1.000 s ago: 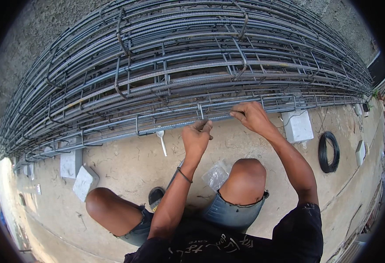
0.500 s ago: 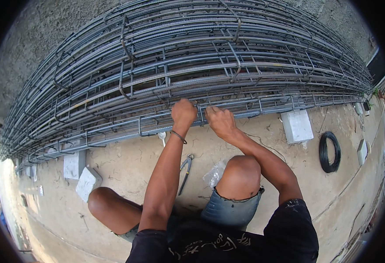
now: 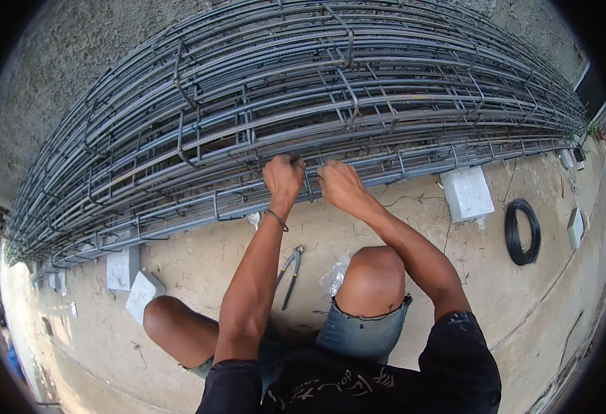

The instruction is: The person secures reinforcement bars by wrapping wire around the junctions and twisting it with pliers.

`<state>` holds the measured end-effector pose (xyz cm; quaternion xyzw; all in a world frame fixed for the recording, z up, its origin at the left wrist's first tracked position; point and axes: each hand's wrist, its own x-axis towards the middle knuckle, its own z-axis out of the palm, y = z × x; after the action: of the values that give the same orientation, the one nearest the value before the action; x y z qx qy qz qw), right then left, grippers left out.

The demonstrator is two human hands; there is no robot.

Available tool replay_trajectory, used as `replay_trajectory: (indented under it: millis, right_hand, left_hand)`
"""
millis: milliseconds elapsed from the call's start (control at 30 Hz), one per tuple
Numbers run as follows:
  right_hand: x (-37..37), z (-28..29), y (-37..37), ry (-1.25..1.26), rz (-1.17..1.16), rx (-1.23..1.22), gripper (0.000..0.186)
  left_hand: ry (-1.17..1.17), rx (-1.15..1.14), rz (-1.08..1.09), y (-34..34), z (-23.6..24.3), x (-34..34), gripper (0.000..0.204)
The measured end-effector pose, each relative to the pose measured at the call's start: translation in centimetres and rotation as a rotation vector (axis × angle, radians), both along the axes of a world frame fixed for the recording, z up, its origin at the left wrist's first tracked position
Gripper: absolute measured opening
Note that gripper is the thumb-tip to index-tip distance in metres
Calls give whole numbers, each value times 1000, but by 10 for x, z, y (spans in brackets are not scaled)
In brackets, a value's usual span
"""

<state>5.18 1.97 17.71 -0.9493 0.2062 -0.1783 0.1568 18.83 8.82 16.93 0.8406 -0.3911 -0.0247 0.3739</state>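
Both hands are at the lowest rebar cage (image 3: 241,208), on either side of an upright stirrup (image 3: 308,183). My left hand (image 3: 284,181) is closed, its fingertips bent over the cage's bars to the left of the stirrup. Just to the right, my right hand (image 3: 341,185) has its fingers pinched together close to the same stirrup. Whatever lies between the fingertips of either hand is too small or hidden to name. A pair of end-cutting pincers (image 3: 290,277) with dark, yellow-marked handles lies on the concrete between my knees.
More rebar cages (image 3: 261,103) are piled behind the lowest one. Pale blocks (image 3: 467,194) sit under the cage at right and left, with a loose block (image 3: 144,294) by my left knee. A black wire coil (image 3: 510,234) and a clear plastic bag (image 3: 333,279) lie on the ground.
My hands have shifted slightly left in the picture, and the cages shift with them. The right fingers have drawn slightly away from the stirrup. The pincers lie as before.
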Motion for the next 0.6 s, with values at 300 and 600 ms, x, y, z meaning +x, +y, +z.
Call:
replay_trajectory:
  millis: [300, 600]
  right_hand:
    - [4, 16, -24, -121, 243, -518, 12]
    - [22, 7, -21, -224, 154, -631, 19]
  left_hand:
    - [85, -29, -363, 16, -1, 13, 21]
    - [233, -39, -196, 12, -4, -6, 21]
